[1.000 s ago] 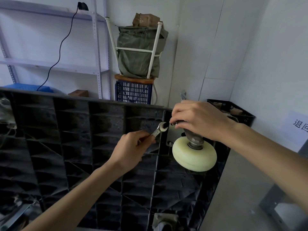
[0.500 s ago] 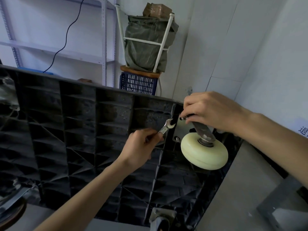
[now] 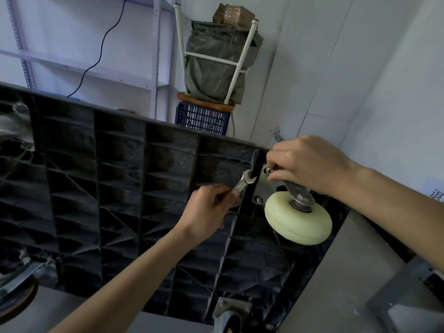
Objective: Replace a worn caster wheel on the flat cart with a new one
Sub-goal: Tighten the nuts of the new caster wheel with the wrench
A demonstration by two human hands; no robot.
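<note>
**Both hands at the caster of the upturned cart**

The only writing is on a white paper sign (image 3: 436,194) on the right wall, cut by the frame edge; one Chinese character, 退, can be read, the rest is out of view; no brand shows on the tools or the wheel.

The left hand (image 3: 207,209) has its fingers curled around the handle of a small open-end wrench (image 3: 243,181); the thumb presses on top of the handle, and the open head of the wrench sits in a dark pocket of the cart just beside the metal mounting plate (image 3: 260,186); whether the head is on a nut, I cannot tell.

The right hand (image 3: 310,163) comes from the right, its fingers bent downward over the upper part of the plate; the fingertips pinch something small and shiny at the upper corner of the plate, perhaps a bolt head, but it is too small to be sure; the palm covers the caster's fork.

The left forearm rises from the bottom edge toward the middle; the right forearm crosses from the right edge, the wrist slightly bent.

The cream caster wheel (image 3: 298,221) hangs on its plate at the upper right corner of the flat cart (image 3: 120,188), which shows its black ribbed underside to the camera; another caster (image 3: 230,313) is at the bottom edge.
</note>
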